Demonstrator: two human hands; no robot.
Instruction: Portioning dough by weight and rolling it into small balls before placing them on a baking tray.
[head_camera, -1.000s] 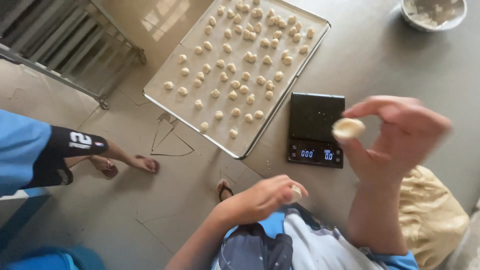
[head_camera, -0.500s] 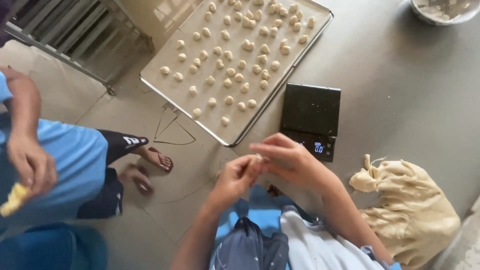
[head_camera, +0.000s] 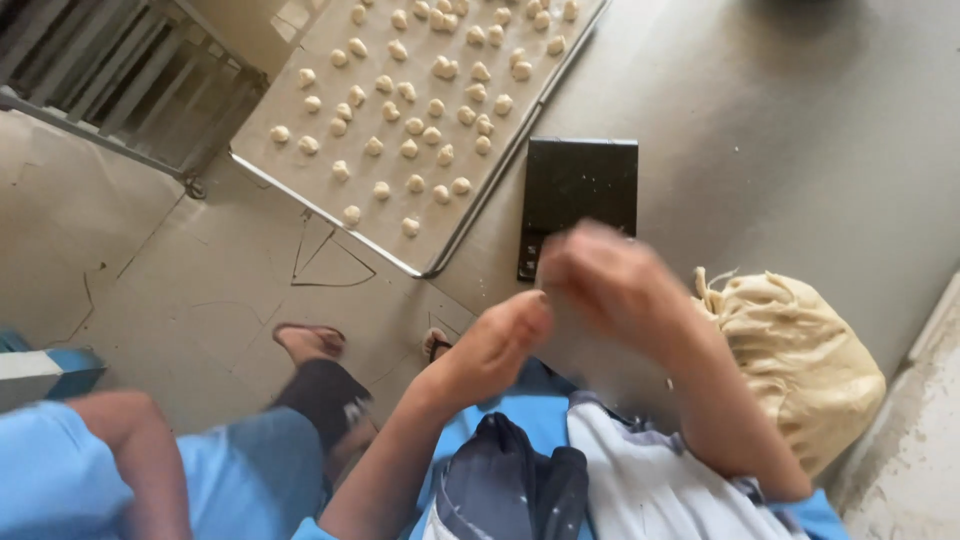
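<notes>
Hands blurred: my left hand (head_camera: 495, 345) and right hand (head_camera: 610, 285) meet just below the black scale (head_camera: 580, 195), grip state I cannot tell, dough lump (head_camera: 795, 355) nearest my right hand, tray (head_camera: 300, 195) up-left on the worktop (head_camera: 790, 130).

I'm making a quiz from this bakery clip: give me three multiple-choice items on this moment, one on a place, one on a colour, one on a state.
1. Where does the dough mass lie?
A. on the tray
B. right of the hands
C. on the floor

2. What colour is the scale?
A. black
B. white
C. red

3. How are the left hand and right hand?
A. far apart
B. flat on the tray
C. close together before the scale

Key: 1 B, it sits on the grey table beside the right forearm; 2 A, its top is black; 3 C, the blurred hands nearly meet.
</notes>
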